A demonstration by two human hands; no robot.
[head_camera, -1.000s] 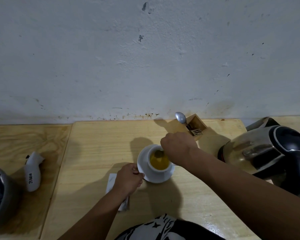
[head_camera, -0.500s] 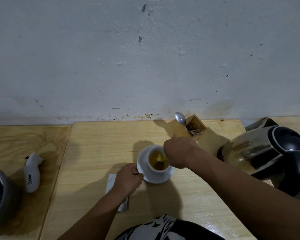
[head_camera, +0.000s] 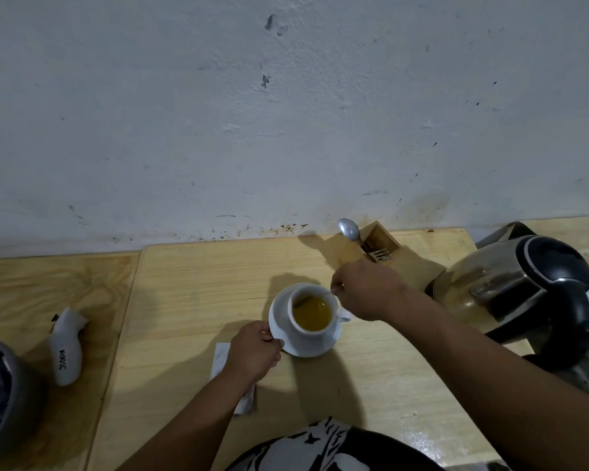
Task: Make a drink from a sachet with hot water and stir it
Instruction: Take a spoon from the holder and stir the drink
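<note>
— Head view, table contents?
— White cup (head_camera: pixel 312 314) on saucer (head_camera: pixel 279 329), mid-table, well back from near edge; amber drink inside. Electric kettle (head_camera: pixel 517 294) at right edge. Opened sachet (head_camera: pixel 222 360) flat beside saucer, partly under left hand (head_camera: pixel 255 351).
— Hands?
— Left hand's fingers pinched on saucer rim. Right hand (head_camera: pixel 368 288) closed, fingertips (head_camera: pixel 336 287) pinching thin stirrer handle (head_camera: pixel 323 295) slanting into cup; type of utensil not discernible.
— Progress?
— Sachet emptied, water poured, judged so from coloured liquid. Stirring in hand; removing stirrer left. Spare spoon (head_camera: pixel 349 230) in wooden holder (head_camera: pixel 380 241) at far edge.
</note>
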